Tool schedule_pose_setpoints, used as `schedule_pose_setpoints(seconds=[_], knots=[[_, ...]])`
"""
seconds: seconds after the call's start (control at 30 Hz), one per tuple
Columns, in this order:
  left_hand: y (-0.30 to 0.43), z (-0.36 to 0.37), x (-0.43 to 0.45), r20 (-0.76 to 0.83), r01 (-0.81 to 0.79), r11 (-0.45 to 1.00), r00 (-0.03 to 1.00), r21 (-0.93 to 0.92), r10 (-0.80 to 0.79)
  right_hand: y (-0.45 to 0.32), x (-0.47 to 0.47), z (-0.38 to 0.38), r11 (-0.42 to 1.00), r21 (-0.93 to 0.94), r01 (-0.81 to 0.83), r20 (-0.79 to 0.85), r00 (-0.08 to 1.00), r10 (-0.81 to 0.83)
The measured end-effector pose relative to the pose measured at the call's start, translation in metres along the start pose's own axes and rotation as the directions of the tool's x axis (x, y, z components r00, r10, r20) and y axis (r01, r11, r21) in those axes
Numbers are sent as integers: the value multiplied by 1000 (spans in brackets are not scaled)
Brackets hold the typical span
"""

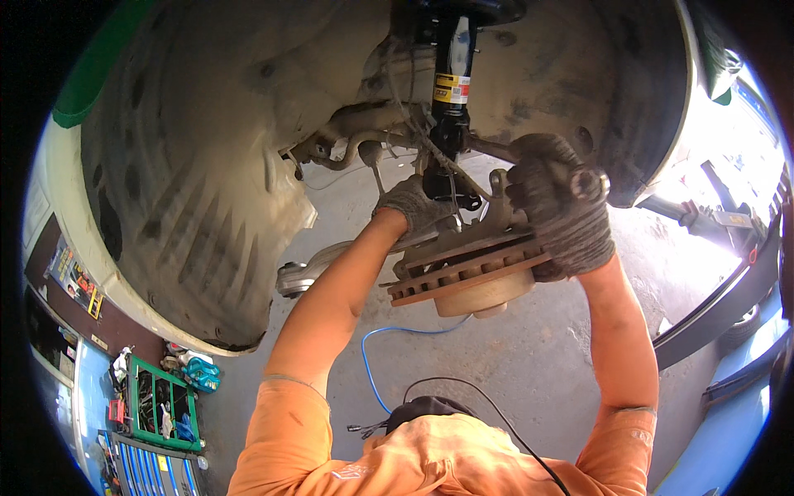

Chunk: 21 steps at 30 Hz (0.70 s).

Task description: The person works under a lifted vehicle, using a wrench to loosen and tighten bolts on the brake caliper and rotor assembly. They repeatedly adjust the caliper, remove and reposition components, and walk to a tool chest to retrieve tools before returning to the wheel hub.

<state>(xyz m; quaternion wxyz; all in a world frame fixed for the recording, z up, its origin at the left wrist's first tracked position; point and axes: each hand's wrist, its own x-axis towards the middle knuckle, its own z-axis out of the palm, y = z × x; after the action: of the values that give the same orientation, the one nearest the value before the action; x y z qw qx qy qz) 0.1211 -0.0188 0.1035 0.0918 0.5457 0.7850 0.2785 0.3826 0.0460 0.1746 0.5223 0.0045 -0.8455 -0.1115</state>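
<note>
A black strut with a yellow, white and red label hangs down from the wheel arch. My left hand, in a dark knit glove, grips around its lower bracket. Below and to the right sits a steering knuckle with a rusty ventilated brake disc, tilted up at the right. My gloved right hand is closed on the right side of this assembly; its fingers hide the grip. A round metal end shows at that hand; what it belongs to I cannot tell.
A wheel arch liner curves around the work. A control arm lies left of the disc, and a cable crosses the strut. A blue hose runs along the floor. At lower left stands a green rack beside teal bottles.
</note>
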Motion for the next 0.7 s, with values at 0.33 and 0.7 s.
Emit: schedule_pose_setpoints(seconds=[0.33,0.7], knots=[[12,8,-12,-113,-1,996,994,-88,-9,-22,11,-17,964,259,-56,247,969,-10],[-7,7,1,-41,-92,992,995,-85,89,38,0,-36,-130,882,-453,448,721,528]])
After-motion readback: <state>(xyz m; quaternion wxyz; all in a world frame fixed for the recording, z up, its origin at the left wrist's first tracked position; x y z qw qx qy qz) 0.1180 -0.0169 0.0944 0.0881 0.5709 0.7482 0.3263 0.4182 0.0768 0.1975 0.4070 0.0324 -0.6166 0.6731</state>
